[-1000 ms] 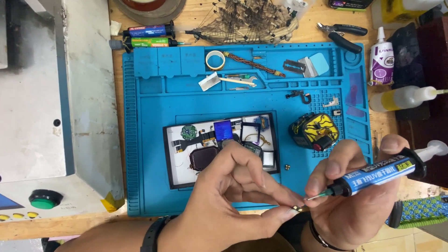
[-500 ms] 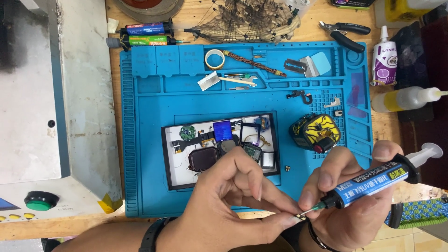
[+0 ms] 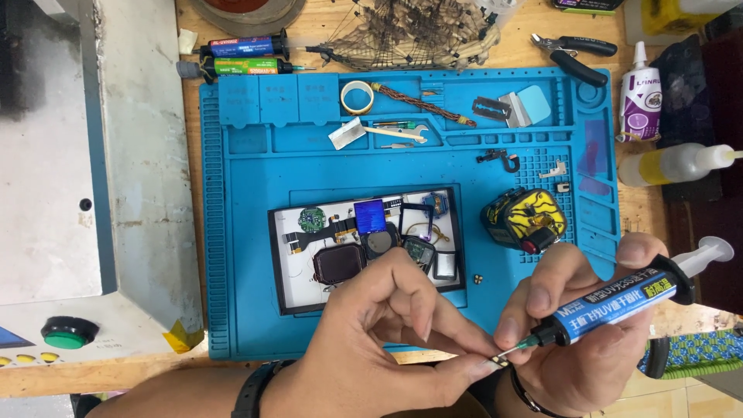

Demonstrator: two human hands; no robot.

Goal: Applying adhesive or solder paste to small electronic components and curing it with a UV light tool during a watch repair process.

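left hand (image 3: 371, 348): fingers pinch a tiny part (image 3: 495, 361) at the near edge of the blue mat (image 3: 248, 232).
right hand (image 3: 588, 340): fingers grip a blue syringe (image 3: 619, 303), its needle tip touching the part.
bench (image 3: 186, 371): tray of watch parts (image 3: 298, 286) just beyond the hands.

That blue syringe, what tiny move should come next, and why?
Probably a gentle press on the plunger: the syringe in the right hand already has its needle tip at the tiny part pinched in the left hand.
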